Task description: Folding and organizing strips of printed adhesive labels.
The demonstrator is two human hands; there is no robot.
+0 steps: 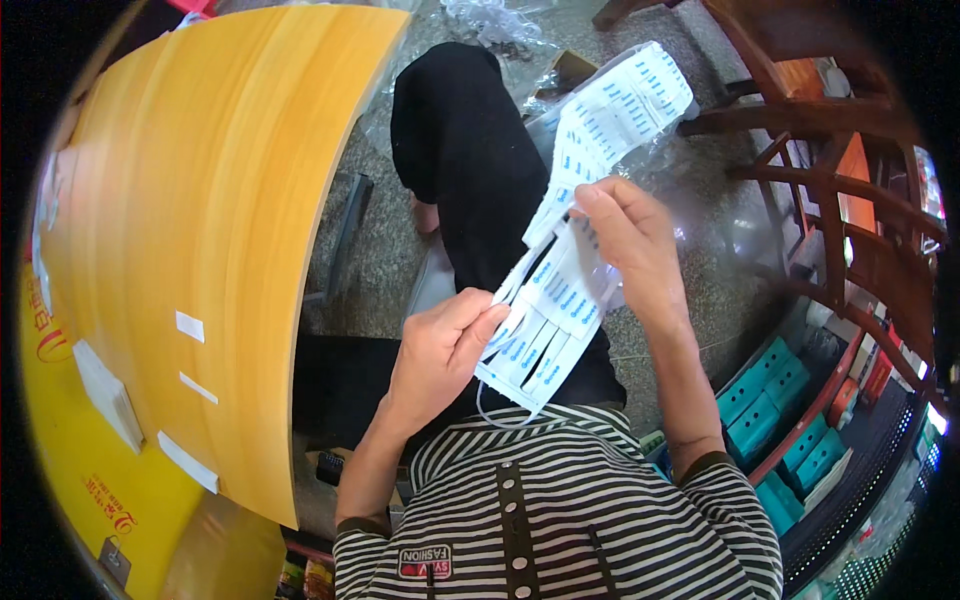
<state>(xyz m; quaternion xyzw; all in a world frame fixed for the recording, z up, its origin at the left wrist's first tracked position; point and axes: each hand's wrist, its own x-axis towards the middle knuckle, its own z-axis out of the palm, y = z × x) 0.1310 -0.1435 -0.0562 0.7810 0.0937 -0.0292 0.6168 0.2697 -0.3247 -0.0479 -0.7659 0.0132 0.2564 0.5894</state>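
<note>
A long white sheet (555, 310) with rows of blue print and dark slits hangs over my lap, slanting from lower left to upper right. My left hand (440, 350) is closed, pinching the sheet's left edge between thumb and forefinger. Higher up, my right hand (630, 240) pinches it by thumb and forefinger. Beyond that hand, a printed upper section (625, 105) bends away over clear plastic. At the bottom end, a thin white loop (505, 422) dangles near my striped shirt. The exact kind of sheet is not plain.
A curved-looking wooden table (230, 220) stands at my left, with small white paper pieces (190, 326) on it. Wooden chairs (830, 190) stand at right, above teal boxes (765, 385). Crumpled clear plastic (490, 20) lies on the floor ahead.
</note>
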